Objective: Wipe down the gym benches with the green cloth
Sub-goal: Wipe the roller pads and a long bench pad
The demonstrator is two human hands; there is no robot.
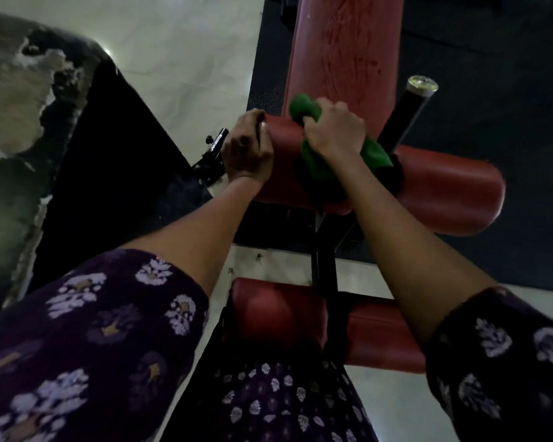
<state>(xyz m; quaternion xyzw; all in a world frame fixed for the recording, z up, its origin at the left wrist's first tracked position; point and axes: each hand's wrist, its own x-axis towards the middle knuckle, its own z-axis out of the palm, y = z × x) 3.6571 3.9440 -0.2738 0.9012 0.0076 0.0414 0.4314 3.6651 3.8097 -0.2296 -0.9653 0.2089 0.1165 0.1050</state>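
Observation:
A red padded gym bench (342, 49) runs away from me at the top centre. In front of it lies a red roller pad (447, 189), set crosswise. My right hand (332, 135) grips the bunched green cloth (375, 154) and presses it on the middle of that roller. My left hand (248, 148) is curled over the roller's left end. A second red roller pad (278, 311) sits lower, close to my body, partly hidden by my arms.
A black metal frame post (324, 260) joins the two rollers. A black bar with a shiny cap (422, 84) sticks up right of the bench. Dark rubber matting (492, 90) lies under the bench; pale floor (189, 43) lies to the left, with a worn dark pad (23, 90) at far left.

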